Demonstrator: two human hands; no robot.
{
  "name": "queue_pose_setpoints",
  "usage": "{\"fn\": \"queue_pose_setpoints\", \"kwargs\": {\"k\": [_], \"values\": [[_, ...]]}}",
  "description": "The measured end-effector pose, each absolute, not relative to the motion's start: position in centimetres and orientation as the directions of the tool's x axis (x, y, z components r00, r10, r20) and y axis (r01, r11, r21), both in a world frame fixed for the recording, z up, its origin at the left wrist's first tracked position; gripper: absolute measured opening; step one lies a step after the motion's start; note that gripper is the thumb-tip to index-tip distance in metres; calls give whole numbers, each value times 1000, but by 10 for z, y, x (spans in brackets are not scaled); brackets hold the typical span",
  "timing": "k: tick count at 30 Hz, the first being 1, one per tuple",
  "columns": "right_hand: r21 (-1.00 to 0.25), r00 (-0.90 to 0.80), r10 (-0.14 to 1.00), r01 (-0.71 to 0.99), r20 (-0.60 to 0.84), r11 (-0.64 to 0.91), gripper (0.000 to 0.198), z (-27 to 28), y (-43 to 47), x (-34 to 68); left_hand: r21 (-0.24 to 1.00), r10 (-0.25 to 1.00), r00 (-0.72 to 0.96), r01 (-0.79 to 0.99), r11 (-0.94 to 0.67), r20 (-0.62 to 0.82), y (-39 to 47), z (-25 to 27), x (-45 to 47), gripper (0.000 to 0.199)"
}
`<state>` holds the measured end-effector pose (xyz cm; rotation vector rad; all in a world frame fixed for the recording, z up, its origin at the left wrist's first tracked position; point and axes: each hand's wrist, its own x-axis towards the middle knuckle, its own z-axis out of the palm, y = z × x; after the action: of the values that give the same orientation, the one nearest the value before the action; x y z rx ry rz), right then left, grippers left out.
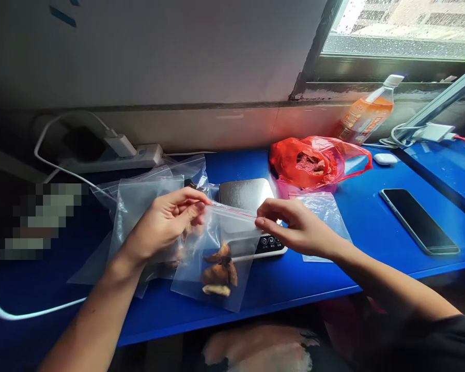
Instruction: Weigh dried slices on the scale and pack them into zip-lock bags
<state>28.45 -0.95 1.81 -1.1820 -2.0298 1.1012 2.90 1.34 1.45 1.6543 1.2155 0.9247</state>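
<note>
The left hand (178,214) and right hand (287,222) are pinching opposite ends of a zip-lock bag (209,237), which is hanging toward seven o'clock from a digital scale (246,192). Dried brown pieces (219,271) are lying low inside. A loosening pinch could be letting it drop; a gap in the seal could be spilling pieces. On the blue desk (271,284), a smartphone (420,222) is lying at three o'clock; a rain-spotted window (399,44) is lighting the room between one and two.
</note>
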Motion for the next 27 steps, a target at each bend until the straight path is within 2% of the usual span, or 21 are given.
{"fn": "queue_pose_setpoints", "kwargs": {"k": [4, 6, 9, 11, 12, 14, 19, 24, 27], "values": [[-895, -381, 917, 360, 116, 263, 8, 14, -11, 285, 911, 968, 234, 372, -178, 94, 12, 16, 29, 17], [-864, -344, 924, 401, 166, 305, 8, 14, -11, 284, 899, 965, 232, 386, -207, 123, 11, 17, 29, 21], [-670, -381, 887, 590, 261, 451, 20, 17, -9, 277, 848, 951, 238, 446, -287, 197, 8, 15, 33, 22], [-539, -471, 825, 627, 312, 562, 27, 20, -7, 267, 779, 934, 240, 517, -354, 265, 3, 11, 39, 19], [-512, -513, 796, 613, 320, 601, 28, 22, -5, 261, 740, 921, 249, 548, -390, 300, 1, 9, 43, 17], [-532, -567, 768, 569, 298, 627, 28, 24, -2, 249, 682, 885, 290, 564, -466, 365, -5, 5, 49, 14], [-690, -545, 816, 515, 196, 509, 33, 19, 3, 233, 651, 837, 352, 527, -546, 418, -14, 2, 56, 17], [-653, -526, 812, 526, 253, 545, 32, 20, 1, 226, 597, 822, 347, 568, -567, 452, -17, 8, 53, 23], [-666, -552, 792, 491, 262, 562, 29, 30, -3, 229, 639, 822, 316, 519, -568, 474, -20, 15, 48, 17]]}}
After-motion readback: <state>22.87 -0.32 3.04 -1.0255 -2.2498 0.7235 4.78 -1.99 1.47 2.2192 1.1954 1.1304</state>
